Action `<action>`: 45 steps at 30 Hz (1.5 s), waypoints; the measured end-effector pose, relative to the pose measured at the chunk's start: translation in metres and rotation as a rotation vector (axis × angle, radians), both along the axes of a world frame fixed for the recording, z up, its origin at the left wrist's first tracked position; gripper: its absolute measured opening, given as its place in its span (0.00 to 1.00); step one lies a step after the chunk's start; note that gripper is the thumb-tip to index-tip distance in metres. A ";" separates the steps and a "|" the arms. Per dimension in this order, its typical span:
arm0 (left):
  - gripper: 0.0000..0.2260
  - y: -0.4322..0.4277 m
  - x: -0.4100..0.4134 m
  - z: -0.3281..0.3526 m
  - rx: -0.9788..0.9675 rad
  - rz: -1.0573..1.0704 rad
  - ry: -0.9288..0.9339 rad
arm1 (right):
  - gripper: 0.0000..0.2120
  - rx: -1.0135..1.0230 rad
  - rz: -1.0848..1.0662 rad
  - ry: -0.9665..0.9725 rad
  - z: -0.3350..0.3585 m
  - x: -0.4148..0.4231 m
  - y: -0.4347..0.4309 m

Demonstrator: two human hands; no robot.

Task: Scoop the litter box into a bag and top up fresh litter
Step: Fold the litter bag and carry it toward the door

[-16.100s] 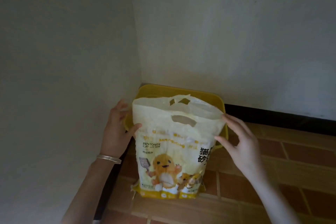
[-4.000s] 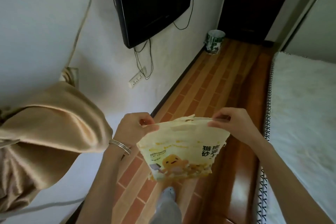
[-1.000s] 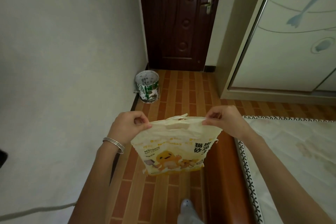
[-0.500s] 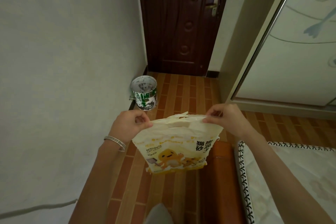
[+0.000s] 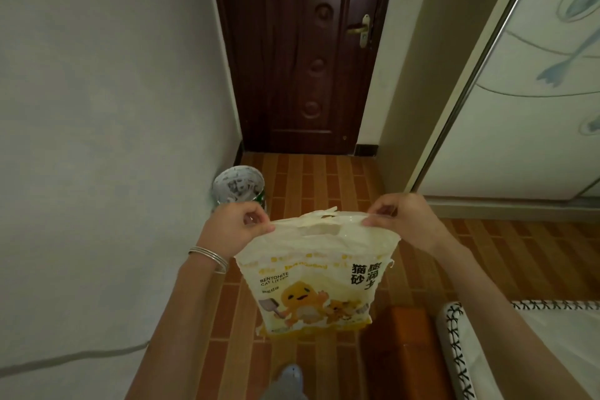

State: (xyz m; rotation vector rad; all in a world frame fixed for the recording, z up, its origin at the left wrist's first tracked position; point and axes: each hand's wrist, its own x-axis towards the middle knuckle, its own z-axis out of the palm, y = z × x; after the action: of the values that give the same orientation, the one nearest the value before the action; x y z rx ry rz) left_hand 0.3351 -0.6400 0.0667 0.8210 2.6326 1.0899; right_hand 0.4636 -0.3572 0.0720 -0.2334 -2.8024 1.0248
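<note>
Holding the litter bag point(image 5: 315, 279) up in front of the body, clear of the floor point(image 5: 324, 178), about mid-frame. Left hand point(image 5: 232, 227) pinches the bag's top edge at its 10 o'clock corner, thumb against curled fingers. Right hand point(image 5: 406, 221) pinches the top edge the same way at the 2 o'clock corner. The edge is stretched between the hands and the mouth looks pulled flat. A handle cut-out shows just under it. The bag's upper part is slack and creased and its lower part fuller, so it is likely part-used.

Surroundings: bin point(image 5: 238, 185) on the floor at 11 o'clock from the bag, against the wall. Door point(image 5: 302, 49) at 12 o'clock, closed. Wardrobe point(image 5: 535, 107) at 2 o'clock. Bed point(image 5: 535, 351) corner at 4 o'clock. One foot point(image 5: 290, 373) at 6 o'clock.

Progress: no litter box or scoop in view, so the scooping cannot be judged either way. Nothing is pouring from the bag. Whether the top-up is done or pending cannot be told. The bag is simply in hand, away from any box.
</note>
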 end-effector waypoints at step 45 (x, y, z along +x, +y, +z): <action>0.07 0.380 -0.443 -0.037 -0.085 -0.179 -0.028 | 0.05 -0.074 -0.173 0.001 -0.033 -0.393 0.356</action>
State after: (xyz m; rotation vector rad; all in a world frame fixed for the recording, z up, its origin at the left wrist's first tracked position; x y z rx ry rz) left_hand -0.1082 -0.2599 0.0295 0.9935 2.5065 0.9296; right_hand 0.0707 -0.0014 0.0393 -0.4740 -2.6890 1.0877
